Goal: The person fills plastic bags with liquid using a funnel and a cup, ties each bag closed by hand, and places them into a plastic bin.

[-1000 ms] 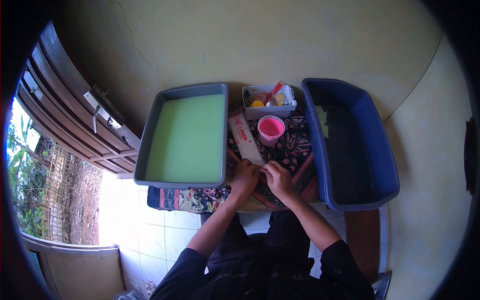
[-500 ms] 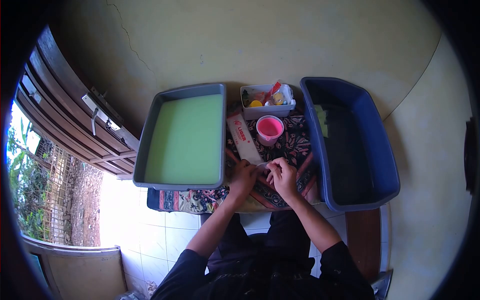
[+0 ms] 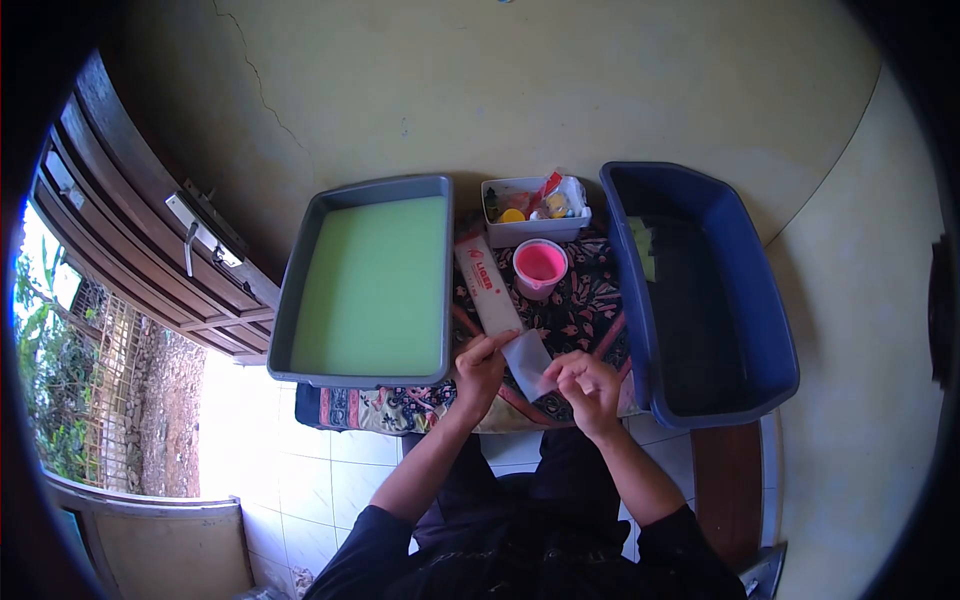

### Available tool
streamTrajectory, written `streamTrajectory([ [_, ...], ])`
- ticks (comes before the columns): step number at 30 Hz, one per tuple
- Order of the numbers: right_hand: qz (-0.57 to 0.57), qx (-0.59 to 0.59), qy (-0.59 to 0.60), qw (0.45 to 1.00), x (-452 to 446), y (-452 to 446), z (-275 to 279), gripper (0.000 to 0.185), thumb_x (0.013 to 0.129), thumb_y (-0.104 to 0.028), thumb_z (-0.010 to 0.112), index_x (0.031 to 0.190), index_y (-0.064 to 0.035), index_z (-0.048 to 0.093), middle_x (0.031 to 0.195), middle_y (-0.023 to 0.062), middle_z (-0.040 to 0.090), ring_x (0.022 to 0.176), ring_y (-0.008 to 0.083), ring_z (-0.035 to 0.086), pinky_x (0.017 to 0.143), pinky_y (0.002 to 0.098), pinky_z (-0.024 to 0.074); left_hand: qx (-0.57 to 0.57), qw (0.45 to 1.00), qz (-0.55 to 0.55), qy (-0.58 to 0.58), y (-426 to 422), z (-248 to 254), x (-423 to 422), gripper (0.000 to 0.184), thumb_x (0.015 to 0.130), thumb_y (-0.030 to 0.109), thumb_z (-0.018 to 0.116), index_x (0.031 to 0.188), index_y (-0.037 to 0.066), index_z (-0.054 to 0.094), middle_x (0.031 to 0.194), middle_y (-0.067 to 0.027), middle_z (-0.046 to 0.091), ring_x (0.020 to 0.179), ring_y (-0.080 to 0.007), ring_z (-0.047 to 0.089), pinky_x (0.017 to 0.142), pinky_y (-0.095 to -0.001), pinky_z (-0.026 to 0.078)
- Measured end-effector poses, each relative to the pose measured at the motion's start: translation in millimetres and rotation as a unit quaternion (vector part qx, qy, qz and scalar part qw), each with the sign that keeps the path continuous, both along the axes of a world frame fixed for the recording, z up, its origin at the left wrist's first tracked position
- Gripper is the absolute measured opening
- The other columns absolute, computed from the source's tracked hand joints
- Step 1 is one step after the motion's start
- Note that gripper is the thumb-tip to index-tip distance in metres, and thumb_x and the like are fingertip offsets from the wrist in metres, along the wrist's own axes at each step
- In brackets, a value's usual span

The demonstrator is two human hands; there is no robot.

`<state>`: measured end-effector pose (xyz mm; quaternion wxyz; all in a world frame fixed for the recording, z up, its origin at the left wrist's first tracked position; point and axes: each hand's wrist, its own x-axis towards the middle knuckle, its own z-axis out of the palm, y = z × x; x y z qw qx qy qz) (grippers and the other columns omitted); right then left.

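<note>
A long white packet (image 3: 482, 282) with red lettering lies slanted on the patterned cloth, and a whitish translucent plastic piece (image 3: 527, 365) stretches from its near end toward the front edge. My left hand (image 3: 480, 373) is at the left of this plastic, its index finger extended over the packet's near end and its other fingers curled. At the right, my right hand (image 3: 587, 385) pinches the plastic's lower right edge between thumb and fingers. Beyond the hands stands a pink cup (image 3: 541, 268).
A grey tray (image 3: 447, 290) of pale green liquid is at the left, and a deep blue tub (image 3: 735, 290) with green pieces inside stands at the right. Behind the cup sits a small white box (image 3: 533, 231) of items. An open door (image 3: 150, 220) is far left.
The plastic piece now shows between my hands. My right hand has moved right and down, away from my left hand, whose index finger is now extended.
</note>
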<state>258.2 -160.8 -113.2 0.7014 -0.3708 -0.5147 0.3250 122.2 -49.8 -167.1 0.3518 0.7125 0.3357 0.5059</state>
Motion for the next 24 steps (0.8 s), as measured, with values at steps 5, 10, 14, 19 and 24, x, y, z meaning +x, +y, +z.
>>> streamTrajectory([
  [5,0.081,-0.032,-0.056,0.995,5.5,-27.8,-4.4,0.024,0.088,-0.019,0.066,0.078,0.0019,0.061,0.085,0.0133,0.065,0.077,0.0167,0.063,0.073,0.0299,0.0493,-0.07,0.992,-0.058,-0.088,-12.6,15.5,1.1,0.026,0.074,-0.009,0.062,0.096,0.002,0.07,0.085,-0.0108,0.069,0.078,-0.0198,0.067,0.071,-0.0262,0.051],
  [10,0.07,-0.107,-0.099,0.987,11.0,-43.9,-10.8,0.023,0.088,-0.016,0.066,0.076,0.0027,0.06,0.084,0.0133,0.064,0.085,0.0199,0.063,0.078,0.0293,0.0474,-0.049,0.993,-0.092,-0.058,-21.4,26.8,-2.1,0.026,0.074,-0.01,0.06,0.095,0.002,0.07,0.095,-0.0136,0.07,0.085,-0.0214,0.069,0.075,-0.0274,0.053],
  [14,-0.012,-0.143,-0.017,0.989,12.9,-41.5,-23.7,0.013,0.087,-0.008,0.066,0.091,0.0035,0.06,0.089,0.0095,0.063,0.087,0.0142,0.06,0.082,0.0272,0.0466,0.073,0.991,-0.106,-0.024,-21.6,34.0,-5.5,0.02,0.075,-0.007,0.063,0.089,0.004,0.071,0.103,-0.0145,0.069,0.086,-0.0207,0.069,0.074,-0.0267,0.053],
  [19,-0.098,-0.117,0.035,0.988,12.7,-10.9,-7.9,0.031,0.088,-0.009,0.065,0.113,0.0029,0.052,0.096,0.0099,0.062,0.095,0.0149,0.059,0.085,0.0271,0.0457,0.101,0.977,-0.185,-0.002,-17.7,28.9,-8.6,0.037,0.063,-0.013,0.057,0.091,0.006,0.072,0.105,-0.0108,0.069,0.09,-0.0271,0.069,0.079,-0.0325,0.055],
  [24,-0.048,-0.205,0.116,0.971,14.6,9.9,3.0,0.028,0.087,-0.003,0.063,0.113,0.0025,0.053,0.094,0.0115,0.066,0.087,0.0154,0.064,0.082,0.0266,0.0491,0.125,0.956,-0.265,0.023,-15.3,28.9,-12.6,0.036,0.063,-0.013,0.056,0.088,0.007,0.072,0.103,-0.01,0.07,0.083,-0.0247,0.069,0.072,-0.0337,0.055],
])
